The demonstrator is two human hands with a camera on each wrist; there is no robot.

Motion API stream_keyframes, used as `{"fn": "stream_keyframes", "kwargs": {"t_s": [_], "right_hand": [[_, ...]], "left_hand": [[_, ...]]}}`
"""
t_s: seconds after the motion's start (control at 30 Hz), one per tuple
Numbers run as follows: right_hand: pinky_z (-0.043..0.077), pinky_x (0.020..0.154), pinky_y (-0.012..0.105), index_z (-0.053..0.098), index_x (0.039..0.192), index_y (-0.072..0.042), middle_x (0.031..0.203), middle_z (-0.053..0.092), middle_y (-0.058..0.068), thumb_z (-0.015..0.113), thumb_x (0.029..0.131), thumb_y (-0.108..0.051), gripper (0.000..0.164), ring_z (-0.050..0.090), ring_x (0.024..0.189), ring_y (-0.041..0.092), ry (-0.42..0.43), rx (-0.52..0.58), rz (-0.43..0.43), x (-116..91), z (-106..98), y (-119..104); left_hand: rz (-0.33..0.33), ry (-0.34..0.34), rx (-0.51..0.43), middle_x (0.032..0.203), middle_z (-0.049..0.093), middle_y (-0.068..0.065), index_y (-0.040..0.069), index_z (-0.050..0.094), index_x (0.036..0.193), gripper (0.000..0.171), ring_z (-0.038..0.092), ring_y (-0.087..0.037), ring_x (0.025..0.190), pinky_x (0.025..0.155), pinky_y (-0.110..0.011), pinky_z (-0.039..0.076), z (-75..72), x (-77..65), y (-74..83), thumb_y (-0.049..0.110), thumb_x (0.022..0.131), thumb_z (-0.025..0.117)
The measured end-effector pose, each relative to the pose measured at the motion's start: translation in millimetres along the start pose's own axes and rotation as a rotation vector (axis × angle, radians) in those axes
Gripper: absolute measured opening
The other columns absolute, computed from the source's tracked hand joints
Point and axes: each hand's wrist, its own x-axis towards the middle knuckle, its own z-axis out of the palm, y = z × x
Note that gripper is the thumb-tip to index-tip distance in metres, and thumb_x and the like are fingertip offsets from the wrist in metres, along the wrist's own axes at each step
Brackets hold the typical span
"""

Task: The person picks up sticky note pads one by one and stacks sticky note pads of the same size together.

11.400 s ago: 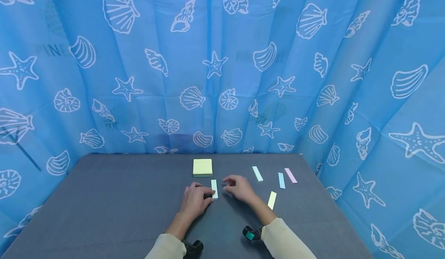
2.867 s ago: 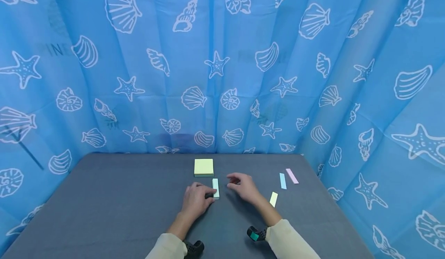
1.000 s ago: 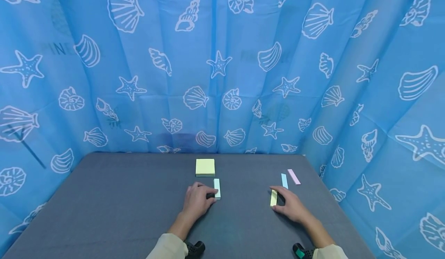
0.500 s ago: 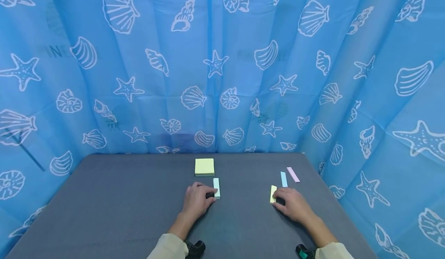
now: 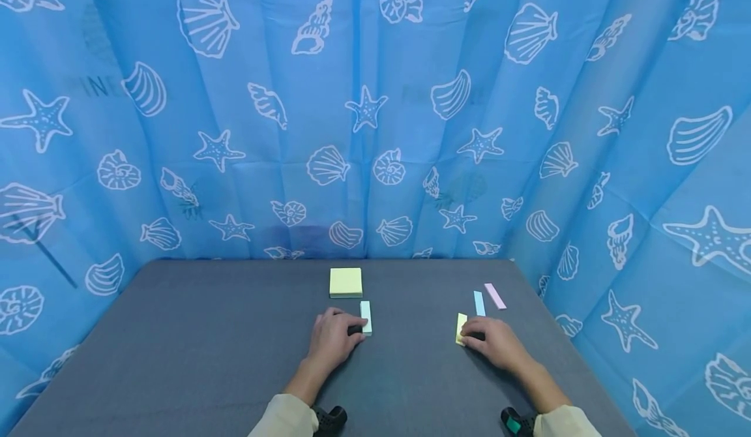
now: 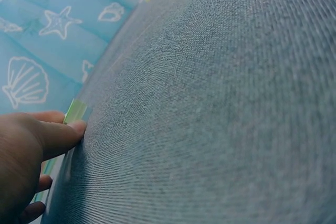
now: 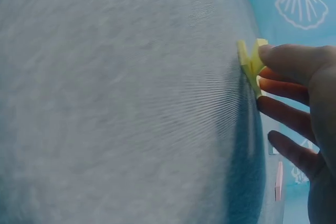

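Observation:
My left hand (image 5: 333, 338) grips a small pale green pad of sticky-note strips (image 5: 366, 310) at the table's middle, with fingertip and thumb at its two ends. In the left wrist view that strip pad (image 6: 76, 110) shows green between the digits. Farther right, my right hand (image 5: 493, 344) pinches a yellow strip pad (image 5: 459, 328) close to its near end. The right wrist view shows the yellow strips (image 7: 243, 56) splayed into a V, one part raised under the thumb and the other lower on the table side.
A square yellow sticky-note pad (image 5: 345, 282) lies behind the pale green one. Beyond my right hand lie a blue strip pad (image 5: 479, 302) and a pink one (image 5: 495, 296). A blue shell-print curtain (image 5: 375, 117) hangs along the grey table's (image 5: 205, 346) back and right edges.
A pale strip pad, on the right 11.4 s ago, was gone from there by 2.9 s ago. My right hand has since moved right onto the yellow strips and pinched them. My left hand stays put.

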Motion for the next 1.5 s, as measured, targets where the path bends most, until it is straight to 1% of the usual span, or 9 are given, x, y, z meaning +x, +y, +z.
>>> {"fn": "stream_keyframes", "kwargs": {"t_s": [0.23,0.4,0.5,0.63,0.77,0.9,1.17,1.37,1.5], "right_hand": [[0.049,0.085,0.048,0.074,0.091,-0.017,0.1,0.068,-0.002,0.075,0.085,-0.015,0.007,0.064,0.096,0.023,-0.052,0.079,0.089,0,-4,-1],[0.049,0.083,0.047,0.072,0.093,-0.017,0.1,0.066,-0.004,0.076,0.084,-0.017,0.01,0.062,0.093,0.019,-0.069,0.103,0.113,1,-5,-1],[0.049,0.081,0.045,0.072,0.098,-0.012,0.099,0.067,-0.001,0.075,0.085,-0.017,0.015,0.061,0.091,0.018,-0.064,0.167,0.143,2,-4,0],[0.049,0.074,0.04,0.071,0.105,-0.003,0.095,0.066,0.003,0.073,0.086,-0.01,0.021,0.059,0.084,0.018,-0.009,0.227,0.225,6,-1,1],[0.043,0.064,0.032,0.068,0.114,0.0,0.084,0.058,0.0,0.073,0.086,-0.008,0.03,0.051,0.073,0.015,0.014,0.2,0.302,13,3,4],[0.037,0.057,0.031,0.065,0.119,0.003,0.075,0.052,0.0,0.073,0.085,-0.008,0.036,0.046,0.065,0.015,-0.004,0.174,0.331,19,6,5],[0.037,0.06,0.034,0.068,0.111,0.001,0.078,0.051,0.003,0.075,0.083,-0.008,0.03,0.045,0.068,0.018,-0.011,0.144,0.38,24,8,6],[0.043,0.069,0.039,0.061,0.105,-0.001,0.09,0.054,0.008,0.078,0.08,-0.007,0.03,0.051,0.078,0.021,0.046,0.147,0.402,23,8,4],[0.044,0.069,0.038,0.057,0.102,-0.003,0.09,0.056,0.007,0.078,0.078,-0.004,0.032,0.053,0.079,0.021,0.086,0.18,0.417,20,11,1]], "left_hand": [[0.042,0.023,0.006,0.103,0.071,0.011,0.032,0.076,0.109,0.03,0.055,-0.021,0.11,0.088,-0.043,0.041,-0.1,-0.3,0.1,0.03,0.08,0.081],[0.049,0.023,0.007,0.103,0.071,0.011,0.031,0.076,0.109,0.03,0.055,-0.021,0.109,0.087,-0.043,0.041,0.2,-0.7,-0.2,0.03,0.08,0.081],[0.044,0.021,0.003,0.102,0.071,0.011,0.031,0.076,0.109,0.03,0.055,-0.021,0.109,0.088,-0.043,0.042,0.7,-1.3,-0.4,0.03,0.08,0.081],[0.037,0.022,-0.002,0.102,0.071,0.011,0.032,0.076,0.109,0.03,0.055,-0.022,0.11,0.087,-0.043,0.041,1.3,-1.7,-1.0,0.03,0.08,0.081],[0.042,0.021,-0.004,0.103,0.071,0.011,0.032,0.076,0.11,0.03,0.055,-0.022,0.11,0.087,-0.043,0.041,1.7,-1.9,-1.7,0.031,0.08,0.081],[0.048,0.026,-0.001,0.103,0.071,0.011,0.031,0.075,0.11,0.03,0.055,-0.022,0.11,0.087,-0.043,0.042,1.0,-1.6,-1.6,0.031,0.08,0.08],[0.04,0.025,0.002,0.103,0.07,0.011,0.032,0.075,0.109,0.03,0.055,-0.022,0.11,0.087,-0.043,0.041,0.2,-1.1,-1.0,0.031,0.08,0.081],[0.034,0.029,-0.001,0.102,0.07,0.011,0.032,0.076,0.109,0.03,0.055,-0.021,0.109,0.085,-0.042,0.041,0.5,-1.6,-0.6,0.031,0.08,0.081],[0.034,0.033,-0.001,0.102,0.071,0.011,0.032,0.076,0.109,0.03,0.055,-0.021,0.109,0.085,-0.042,0.041,0.5,-1.7,-0.3,0.031,0.08,0.081]]}}
